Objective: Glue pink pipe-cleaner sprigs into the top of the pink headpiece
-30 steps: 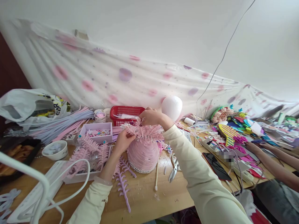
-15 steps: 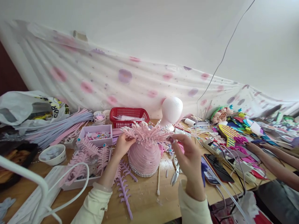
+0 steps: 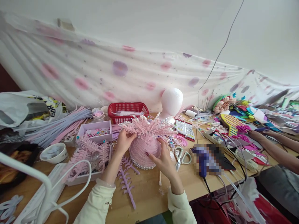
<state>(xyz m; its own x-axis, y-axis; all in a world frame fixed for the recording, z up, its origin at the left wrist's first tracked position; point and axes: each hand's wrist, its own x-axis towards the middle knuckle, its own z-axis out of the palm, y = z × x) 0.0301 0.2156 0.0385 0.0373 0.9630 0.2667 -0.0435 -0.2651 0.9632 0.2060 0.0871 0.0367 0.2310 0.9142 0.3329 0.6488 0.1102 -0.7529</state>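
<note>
A pink dome-shaped headpiece [image 3: 143, 148] with a pearl rim stands on the wooden table [image 3: 149, 199], topped with pink feathery fronds [image 3: 147, 127] dotted with pearls. My left hand [image 3: 123, 142] pinches the left end of the fronds. My right hand [image 3: 163, 158] lies against the dome's right side, fingers curled on it. Scissors [image 3: 181, 156] and a blurred glue gun [image 3: 205, 160] lie just right of my right hand. Loose pink and purple fronds [image 3: 126, 182] rest on the table between my arms.
A red basket [image 3: 128, 111], a white foam head [image 3: 171, 102] and a pink bead box [image 3: 95, 132] stand behind the headpiece. Purple strips [image 3: 63, 124], a white bowl [image 3: 54, 153] and a plastic bag [image 3: 25, 107] fill the left. Another person's arm [image 3: 272, 146] reaches over colourful craft pieces at right.
My right hand came down from the top of the fronds, drew back toward me, then settled on the dome's right side. My left hand stayed on the fronds.
</note>
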